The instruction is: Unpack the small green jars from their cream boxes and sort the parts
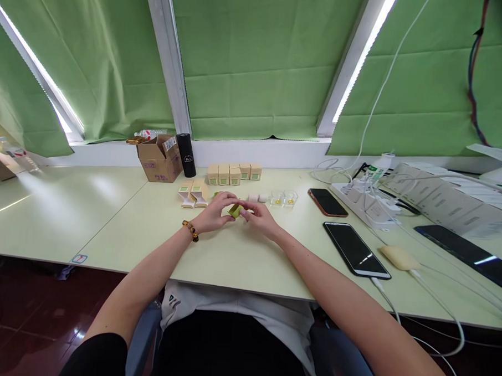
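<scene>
A small green box is held just above or against the tabletop, midway between a person's two bare hands; whether it rests on the surface is hard to tell. The fingers of both hands grasp it: the left hand closes on it from the left, its thumb on the near side, and the right hand pinches it from the right, thumb against its face. It lies directly at the fingertips, about equally near to each hand. It looks tilted, with a darker face toward the left; it is too small to say which way its long axis runs.

Just beyond the left hand, to its left, stand two opened tan cartons, their pale insides showing. Beyond the right hand are small whitish pieces, then two clear containers with yellow spots inside. Farther back is a group of closed tan boxes with green labels.

At the back left are a brown cardboard box and a black cylinder. To the right lie two phones, a white power strip and cables. Green curtains hang behind.
</scene>
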The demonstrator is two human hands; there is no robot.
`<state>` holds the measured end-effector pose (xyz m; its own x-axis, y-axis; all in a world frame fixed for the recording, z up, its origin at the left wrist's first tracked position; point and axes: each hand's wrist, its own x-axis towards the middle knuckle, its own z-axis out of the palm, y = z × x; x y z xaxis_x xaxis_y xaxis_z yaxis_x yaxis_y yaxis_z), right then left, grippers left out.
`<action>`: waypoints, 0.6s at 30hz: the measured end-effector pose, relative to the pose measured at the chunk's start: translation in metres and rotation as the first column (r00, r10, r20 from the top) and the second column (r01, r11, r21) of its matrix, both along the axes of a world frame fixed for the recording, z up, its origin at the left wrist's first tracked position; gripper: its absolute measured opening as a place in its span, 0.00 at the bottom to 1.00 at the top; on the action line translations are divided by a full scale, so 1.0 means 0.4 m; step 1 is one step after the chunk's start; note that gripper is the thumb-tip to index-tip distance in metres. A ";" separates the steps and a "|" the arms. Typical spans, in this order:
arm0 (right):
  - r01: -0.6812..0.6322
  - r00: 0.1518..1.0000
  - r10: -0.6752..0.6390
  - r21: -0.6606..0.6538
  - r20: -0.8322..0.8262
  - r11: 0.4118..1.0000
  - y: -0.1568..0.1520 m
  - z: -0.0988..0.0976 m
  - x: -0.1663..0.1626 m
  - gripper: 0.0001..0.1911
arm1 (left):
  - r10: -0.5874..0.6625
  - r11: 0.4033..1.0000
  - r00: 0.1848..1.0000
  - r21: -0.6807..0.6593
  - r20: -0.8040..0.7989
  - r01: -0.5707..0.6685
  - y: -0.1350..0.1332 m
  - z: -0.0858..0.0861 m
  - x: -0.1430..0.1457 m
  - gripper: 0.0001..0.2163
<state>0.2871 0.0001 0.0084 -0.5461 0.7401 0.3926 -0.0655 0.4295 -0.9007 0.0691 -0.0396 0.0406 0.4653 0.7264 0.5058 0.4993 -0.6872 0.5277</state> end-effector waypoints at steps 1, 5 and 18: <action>0.007 1.000 -0.007 -0.007 -0.023 1.000 -0.001 0.000 0.000 0.27 | 0.004 1.000 0.998 -0.016 0.060 -0.003 0.006 -0.006 -0.005 0.22; 0.066 0.991 -0.065 0.008 -0.115 0.998 -0.009 0.003 0.001 0.27 | 0.052 0.994 0.956 -0.111 0.290 -0.020 0.023 -0.024 -0.010 0.21; 0.349 0.937 -0.333 0.252 -0.105 0.903 -0.027 -0.002 -0.028 0.22 | 0.060 0.894 0.797 -0.387 0.601 0.224 0.017 -0.050 0.021 0.30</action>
<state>0.2757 -0.0107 0.0075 -0.2497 0.7427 0.6214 0.0788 0.6552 -0.7514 0.0774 -0.0327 0.0207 0.2504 0.9018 0.3522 -0.0521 -0.3507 0.9350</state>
